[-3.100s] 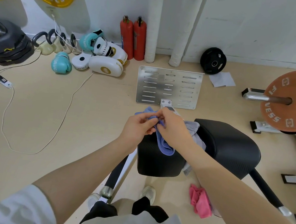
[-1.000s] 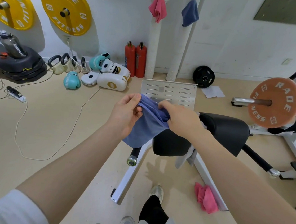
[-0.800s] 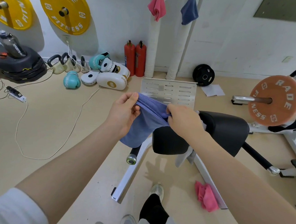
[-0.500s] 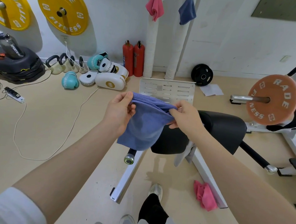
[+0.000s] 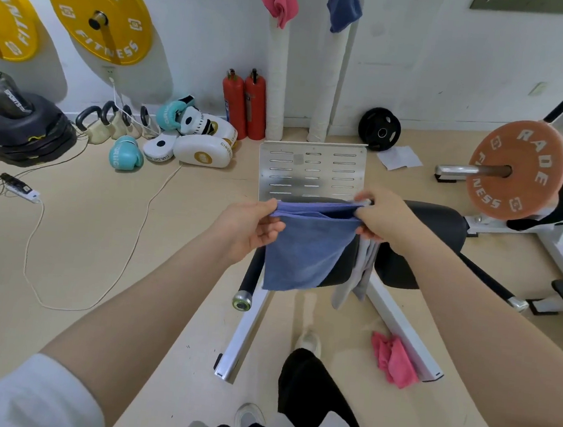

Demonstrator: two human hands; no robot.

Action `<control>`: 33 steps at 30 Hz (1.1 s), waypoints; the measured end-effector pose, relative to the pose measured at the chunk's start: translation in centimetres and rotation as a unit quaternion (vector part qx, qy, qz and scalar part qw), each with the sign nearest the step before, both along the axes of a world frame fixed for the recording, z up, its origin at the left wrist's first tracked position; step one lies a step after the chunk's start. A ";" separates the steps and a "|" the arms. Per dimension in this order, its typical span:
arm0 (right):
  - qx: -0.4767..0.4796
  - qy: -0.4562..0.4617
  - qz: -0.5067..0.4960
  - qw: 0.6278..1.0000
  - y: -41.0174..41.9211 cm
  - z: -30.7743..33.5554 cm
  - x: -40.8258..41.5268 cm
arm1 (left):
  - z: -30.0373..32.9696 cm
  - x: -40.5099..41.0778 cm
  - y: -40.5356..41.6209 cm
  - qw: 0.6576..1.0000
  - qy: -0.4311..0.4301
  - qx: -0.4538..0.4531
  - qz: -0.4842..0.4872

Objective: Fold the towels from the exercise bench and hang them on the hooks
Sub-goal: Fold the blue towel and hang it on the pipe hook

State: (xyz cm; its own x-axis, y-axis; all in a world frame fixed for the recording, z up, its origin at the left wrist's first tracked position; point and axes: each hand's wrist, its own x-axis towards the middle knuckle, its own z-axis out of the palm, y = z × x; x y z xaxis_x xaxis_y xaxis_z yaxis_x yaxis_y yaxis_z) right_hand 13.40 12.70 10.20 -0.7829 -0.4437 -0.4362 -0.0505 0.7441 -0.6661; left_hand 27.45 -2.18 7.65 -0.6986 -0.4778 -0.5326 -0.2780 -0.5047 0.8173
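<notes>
Left hand (image 5: 249, 229) and right hand (image 5: 381, 219) outstretched, pinching blue towel (image 5: 304, 250) taut, seemingly folded

Blue towel (image 5: 304, 250) stretched flat, grey towel (image 5: 358, 272) draped

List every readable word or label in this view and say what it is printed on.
"RADE FITNESS": yellow plate on the wall.
"RADE", "NESS" (start hidden): orange plate on the bar.
"SPORTS": bottle.
"GINGPAI", "STARLIGHT SPORTS": seemingly, on the white pads, too small to be sure.
Teal glove lettering: blurred.
</notes>
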 end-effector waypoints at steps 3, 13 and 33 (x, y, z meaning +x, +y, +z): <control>-0.002 -0.102 -0.086 0.991 0.2 -1.0 -1.8 | -0.4 -1.2 -0.1 0.997 -0.020 0.032 -0.074; 0.111 0.027 0.047 0.992 -2.2 -7.5 -12.9 | -5.7 -11.7 -3.3 0.978 -0.118 -0.110 -0.133; -0.002 0.065 0.146 0.987 -10.6 -14.9 -21.2 | -13.5 -22.1 -8.3 0.868 -0.245 -0.425 -0.071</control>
State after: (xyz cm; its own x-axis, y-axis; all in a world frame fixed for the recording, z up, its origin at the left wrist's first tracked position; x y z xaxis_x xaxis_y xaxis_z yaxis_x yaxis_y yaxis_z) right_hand -7.82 2.06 -4.67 -0.6705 -0.6604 -0.3381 -0.3486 0.6827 -0.6422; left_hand 5.40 -10.53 -5.89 -0.5717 -0.7713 -0.2798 -0.7079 0.2912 0.6435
